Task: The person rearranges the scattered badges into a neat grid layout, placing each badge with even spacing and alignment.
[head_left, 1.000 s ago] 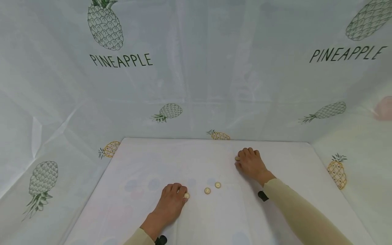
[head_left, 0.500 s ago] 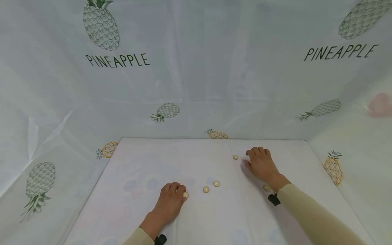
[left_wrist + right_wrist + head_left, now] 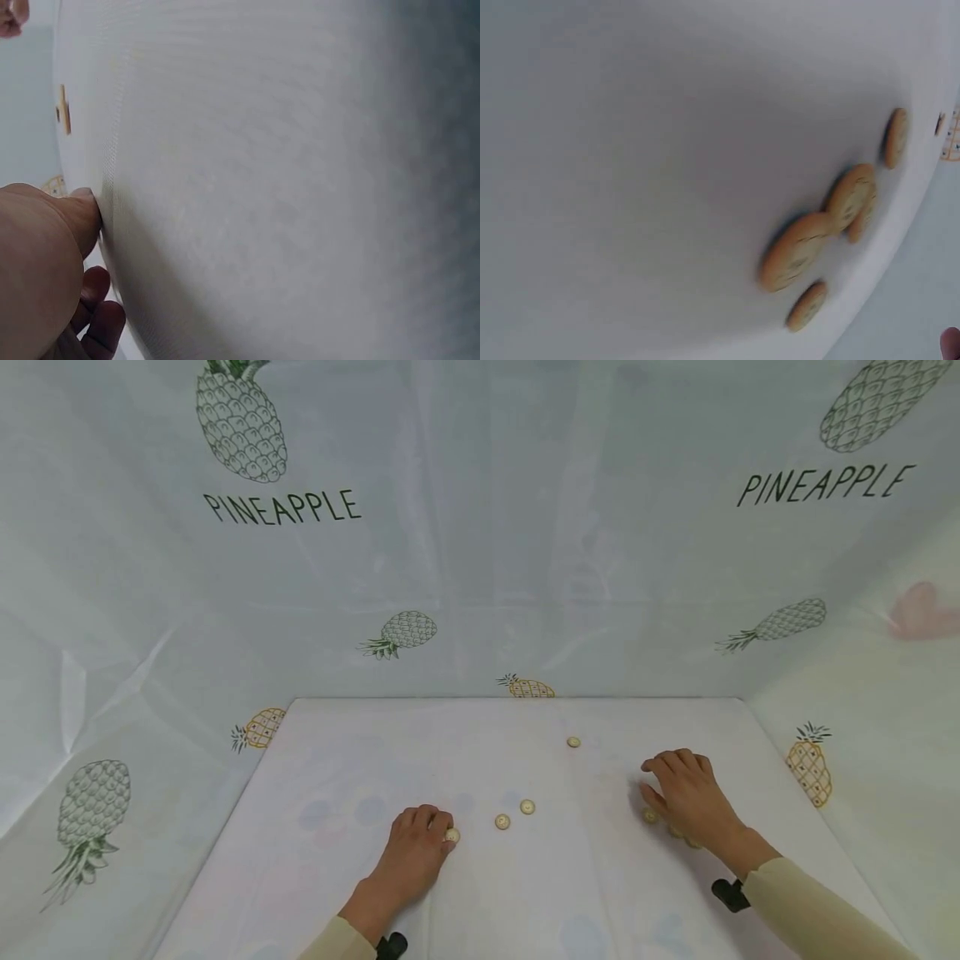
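Note:
My left hand point(image 3: 414, 853) rests on the white table, its thumb and forefinger pinching a small round wooden disc point(image 3: 452, 835). In the left wrist view the thumb point(image 3: 84, 214) lies against the surface, and the disc is hidden. My right hand point(image 3: 692, 800) hovers with loosely bent fingers over a group of similar discs point(image 3: 651, 816), holding nothing that shows. The right wrist view shows this group close up: pale wooden discs point(image 3: 799, 251) with dark markings too blurred to read, two overlapping.
Two discs point(image 3: 527, 807) lie between the hands, and a lone disc point(image 3: 573, 742) sits near the table's far edge. The white tabletop point(image 3: 420, 735) ends at a curtain point(image 3: 480, 543) printed with pineapples.
My right hand has drawn away from the far disc, leaving it on the table, and moved right and nearer over the group. The left hand has stayed in place.

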{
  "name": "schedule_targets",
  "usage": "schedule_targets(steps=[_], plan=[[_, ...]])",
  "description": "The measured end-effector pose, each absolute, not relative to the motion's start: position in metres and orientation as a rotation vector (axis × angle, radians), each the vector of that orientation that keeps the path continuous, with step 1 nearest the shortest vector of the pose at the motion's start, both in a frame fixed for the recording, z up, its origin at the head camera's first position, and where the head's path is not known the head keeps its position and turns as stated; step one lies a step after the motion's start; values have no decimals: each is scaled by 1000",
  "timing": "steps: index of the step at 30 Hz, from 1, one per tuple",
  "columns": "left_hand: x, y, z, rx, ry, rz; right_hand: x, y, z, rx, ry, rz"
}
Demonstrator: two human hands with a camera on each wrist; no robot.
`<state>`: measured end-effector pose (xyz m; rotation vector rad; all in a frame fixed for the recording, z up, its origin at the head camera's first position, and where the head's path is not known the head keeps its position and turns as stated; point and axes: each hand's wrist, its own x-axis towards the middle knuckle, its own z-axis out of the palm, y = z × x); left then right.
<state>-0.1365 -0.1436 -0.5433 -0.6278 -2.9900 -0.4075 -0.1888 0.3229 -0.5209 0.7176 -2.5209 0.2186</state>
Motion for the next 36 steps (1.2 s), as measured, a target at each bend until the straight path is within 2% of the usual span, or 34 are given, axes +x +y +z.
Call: schedule_targets(steps=[9, 23, 36], plan=[[-136, -143, -543, -618, -2987, -419, -164, 337, -536, 818, -2562, 86], [-134, -143, -542, -635, -2962, -403, -162, 334, -542, 854, -2497, 12], [-136, -145, -542, -642, -2979, -415, -165, 333, -542, 958, -2496, 120]])
